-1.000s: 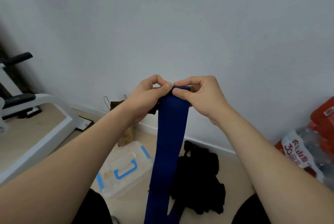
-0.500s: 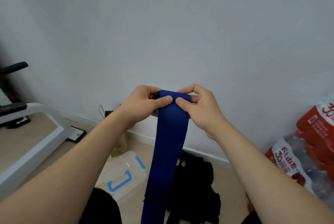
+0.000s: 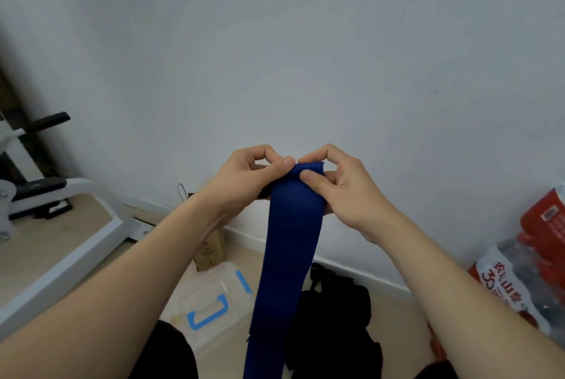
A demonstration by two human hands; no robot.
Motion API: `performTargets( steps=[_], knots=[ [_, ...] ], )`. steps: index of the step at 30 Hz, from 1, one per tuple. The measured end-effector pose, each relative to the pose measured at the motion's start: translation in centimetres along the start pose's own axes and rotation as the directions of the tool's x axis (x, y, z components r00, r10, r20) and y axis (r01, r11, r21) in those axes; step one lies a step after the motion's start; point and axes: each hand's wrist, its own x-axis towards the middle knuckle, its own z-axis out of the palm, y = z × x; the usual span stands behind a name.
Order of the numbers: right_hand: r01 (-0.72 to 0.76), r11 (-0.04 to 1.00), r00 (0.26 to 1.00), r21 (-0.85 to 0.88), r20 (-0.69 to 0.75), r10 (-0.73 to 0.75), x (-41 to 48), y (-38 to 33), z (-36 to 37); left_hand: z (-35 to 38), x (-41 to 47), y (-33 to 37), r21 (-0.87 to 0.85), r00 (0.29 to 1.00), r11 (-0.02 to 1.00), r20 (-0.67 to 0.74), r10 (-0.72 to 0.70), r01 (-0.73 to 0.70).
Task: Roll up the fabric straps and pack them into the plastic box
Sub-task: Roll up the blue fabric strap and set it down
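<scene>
The strap [image 3: 293, 241] is held up at chest height before the wall. Its top end is folded over and pinched in both grips, and the rest hangs straight down past the bottom edge of the view. The left hand [image 3: 247, 183] pinches the left corner of the fold between thumb and forefinger. The right hand [image 3: 345, 192] pinches the right corner the same way, with the thumb pressed on the front face.

Probable faults:
- A skewed roll is produced if one grip turns ahead of the other, and the edges then spiral out into a cone.
- The first turn can be pulled open by the weight of the unsupported tail if either pinch is slackened while regripping.
- The tail can be caught on the black pile [image 3: 333, 323] on the floor below, which appears close to it.
- The box [image 3: 214, 302] appears to be lidded, so a finished roll can spring loose while the lid is opened with one hand.

Count:
- Blue straps: one.
- Boxes: one, clear with blue handle.
- Black piles: one; the number of straps within cannot be told.
- Brown paper bags [image 3: 211, 250]: one.
- Bottle packs [image 3: 519, 280]: at least one; the exact number cannot be told.
- Exercise frames [image 3: 61, 216]: one.
</scene>
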Motion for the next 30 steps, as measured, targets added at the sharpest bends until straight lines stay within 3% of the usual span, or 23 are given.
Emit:
performTargets(
  steps=[4,7,11,15,18,23,28,30],
  knots=[
    [-0.052,0.987,0.998,0.149,0.028,0.048,-0.2,0.0,1.1,0.5,-0.3,0.5,-0.056,0.993,0.993,-0.061,0.101,-0.105],
    [-0.102,0.965,0.993,0.242,0.076,0.086,-0.3,-0.3,1.6,0.1,-0.5,0.8,0.104,0.982,0.983,-0.100,0.161,-0.150],
    [-0.076,0.983,0.993,0.165,-0.076,0.090,-0.1,-0.3,2.0,-0.1,-0.8,0.8,0.251,0.984,0.959,-0.085,0.158,-0.132],
    [0.009,0.992,0.992,0.126,-0.126,0.007,-0.2,-0.5,2.1,0.0,-1.1,0.9,0.229,0.997,0.970,-0.007,0.082,-0.078],
    [0.043,0.998,0.994,0.055,-0.104,-0.037,-0.1,-0.3,2.1,0.1,-0.8,0.6,0.220,0.999,0.975,-0.039,0.012,-0.003],
    [0.130,0.974,0.984,-0.187,-0.096,-0.149,0.5,0.4,2.3,-0.2,-0.6,0.0,0.183,0.998,0.983,-0.060,0.038,-0.026],
    [-0.022,0.990,1.000,-0.136,0.002,0.022,1.2,1.1,1.6,-1.2,-0.2,-0.2,0.273,0.991,0.959,-0.090,0.099,-0.071],
    [0.003,0.995,1.000,-0.104,0.010,-0.002,1.4,1.4,1.2,-1.8,-0.1,-0.2,0.329,0.994,0.943,-0.076,0.075,-0.046]
  ],
)
